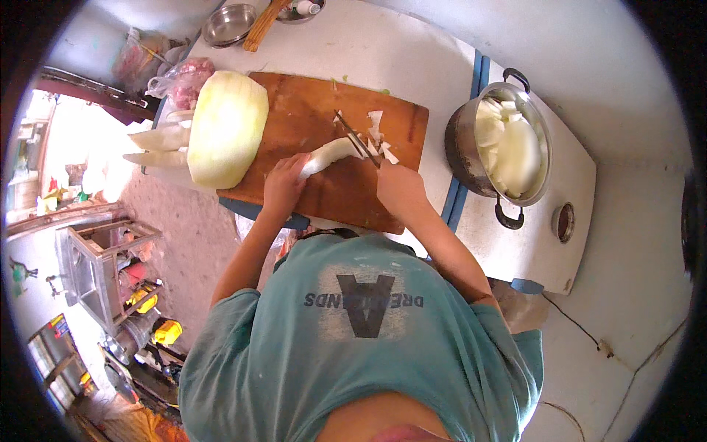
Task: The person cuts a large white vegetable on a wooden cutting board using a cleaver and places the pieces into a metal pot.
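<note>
On the wooden cutting board (326,193), my left hand (285,182) grips the near-left end of a long white radish-like vegetable piece (331,154). My right hand (402,190) is closed around the handle of a kitchen knife (356,135), whose handle is hidden in the fist. The narrow-looking blade lies across the right end of the piece. Thin white cut pieces (375,124) are scattered beyond and beside the blade. A large peeled pale-green melon or gourd (229,130) rests on the board's left side, with long pale pieces (160,138) to its left.
To the right, a two-handled metal pot (467,149) holds pale cut slices (516,154). A bag of pinkish meat-like food (190,83) lies behind the gourd. Metal bowls (229,25) and a ribbed wooden tool (262,27) are at the back. A small round container (563,222) stands far right.
</note>
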`<state>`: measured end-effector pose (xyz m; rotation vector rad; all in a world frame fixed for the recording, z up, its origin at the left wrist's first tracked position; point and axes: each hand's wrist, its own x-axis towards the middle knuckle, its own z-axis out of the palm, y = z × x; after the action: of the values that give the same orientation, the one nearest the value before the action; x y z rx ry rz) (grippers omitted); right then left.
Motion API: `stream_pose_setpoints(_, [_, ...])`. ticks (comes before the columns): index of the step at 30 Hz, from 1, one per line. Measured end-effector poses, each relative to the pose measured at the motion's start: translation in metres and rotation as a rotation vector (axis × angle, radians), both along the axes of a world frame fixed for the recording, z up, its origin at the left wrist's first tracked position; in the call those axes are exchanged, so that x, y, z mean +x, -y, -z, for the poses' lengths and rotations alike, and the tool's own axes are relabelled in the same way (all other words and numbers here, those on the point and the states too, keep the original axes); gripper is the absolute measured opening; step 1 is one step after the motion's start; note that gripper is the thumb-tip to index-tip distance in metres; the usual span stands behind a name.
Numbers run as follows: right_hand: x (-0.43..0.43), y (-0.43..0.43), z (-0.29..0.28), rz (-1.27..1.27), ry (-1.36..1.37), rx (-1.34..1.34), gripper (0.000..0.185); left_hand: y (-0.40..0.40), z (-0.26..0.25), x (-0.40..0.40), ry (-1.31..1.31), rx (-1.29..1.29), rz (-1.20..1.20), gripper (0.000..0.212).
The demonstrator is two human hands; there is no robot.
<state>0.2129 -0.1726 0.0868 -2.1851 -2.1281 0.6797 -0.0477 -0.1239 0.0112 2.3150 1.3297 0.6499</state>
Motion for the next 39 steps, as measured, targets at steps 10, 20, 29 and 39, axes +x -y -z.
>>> stream_pose_setpoints(10, [-0.005,-0.001,0.004,0.011,-0.030,0.025,0.017,0.000,0.001,0.003,-0.026,-0.014,0.018,0.052])
stream_pose_setpoints(20, [-0.019,-0.001,0.007,-0.021,-0.041,0.004,0.014,0.005,0.002,0.003,-0.007,-0.040,0.009,0.052])
stream_pose_setpoints(29, [-0.020,-0.001,0.010,-0.062,-0.032,0.041,0.019,0.004,-0.001,0.005,0.025,-0.106,-0.013,0.053])
stream_pose_setpoints(39, [-0.024,-0.008,0.021,-0.084,-0.026,0.041,0.020,0.002,0.008,0.004,0.010,-0.051,0.006,0.050])
